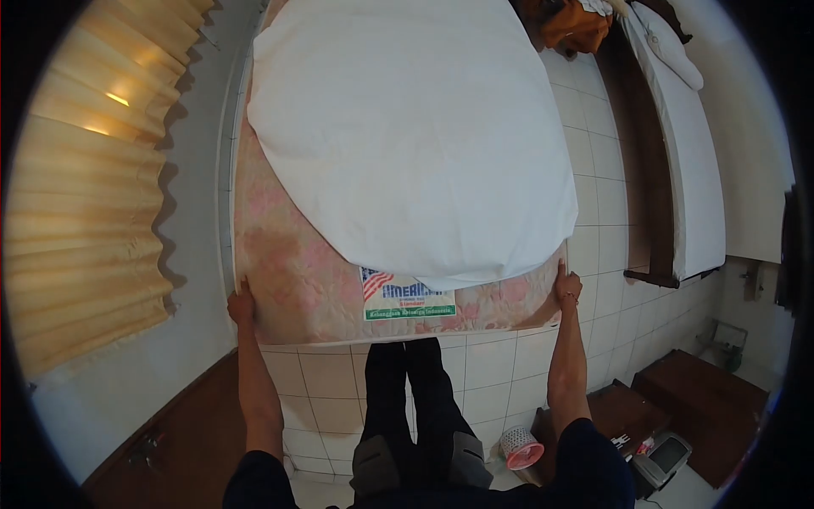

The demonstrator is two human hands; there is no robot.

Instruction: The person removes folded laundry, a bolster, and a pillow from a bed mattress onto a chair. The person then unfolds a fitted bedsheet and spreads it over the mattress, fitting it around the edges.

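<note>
A pink floral mattress (326, 293) stretches out in front of me, with a brownish stain on its left part and a printed label (409, 310) near its close edge. Over its far and middle part lies a white sheet (415, 144), its curved edge overlapping the top of the label. My left hand (242, 305) grips the mattress at its left side near the close corner, thumb along the upper edge. On the opposite side my right hand (569, 288) holds the right edge the same way. The fingers under both edges are hidden.
A yellow curtain (93, 195) hangs along the left wall. To the right stands another bed with a white cover (699, 187). A brown cabinet (699, 407), a pink-and-white basket (521, 450) and a small grey appliance (663, 461) are at lower right. White tiles (517, 360) cover the floor.
</note>
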